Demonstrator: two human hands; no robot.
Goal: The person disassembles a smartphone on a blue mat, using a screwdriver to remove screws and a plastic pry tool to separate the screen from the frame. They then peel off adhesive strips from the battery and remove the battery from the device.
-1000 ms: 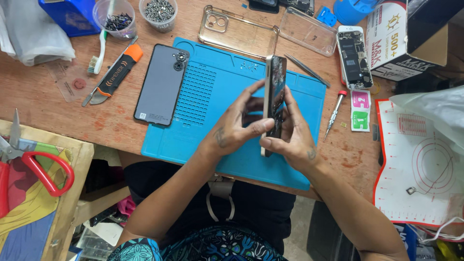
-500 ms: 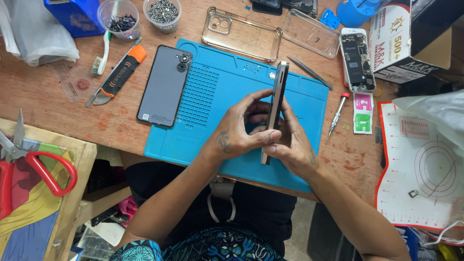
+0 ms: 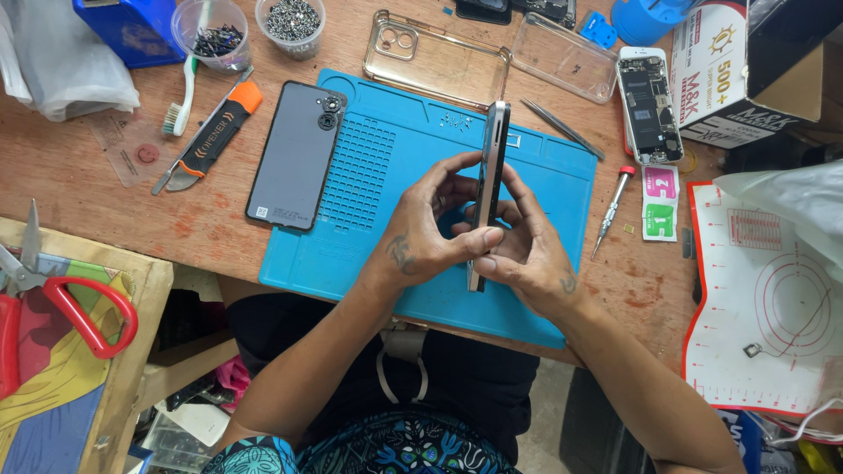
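I've turned the phone [image 3: 488,189] from showing its dark face to standing fully edge-on over the blue mat [image 3: 369,254] on the bench, my left hand [image 3: 430,233] and right hand [image 3: 527,250] clamped together on its near half, ready for edge work.

The light over my bench is bright and even, coming from above, so shadows are soft and short. My left hand [image 3: 430,233] and right hand [image 3: 518,250] throw only a faint shade onto the blue mat [image 3: 378,254]. The clear phone cases [image 3: 439,57] catch mild glare. Everything stays sharp at the centre; the frame's edges bend slightly outward.
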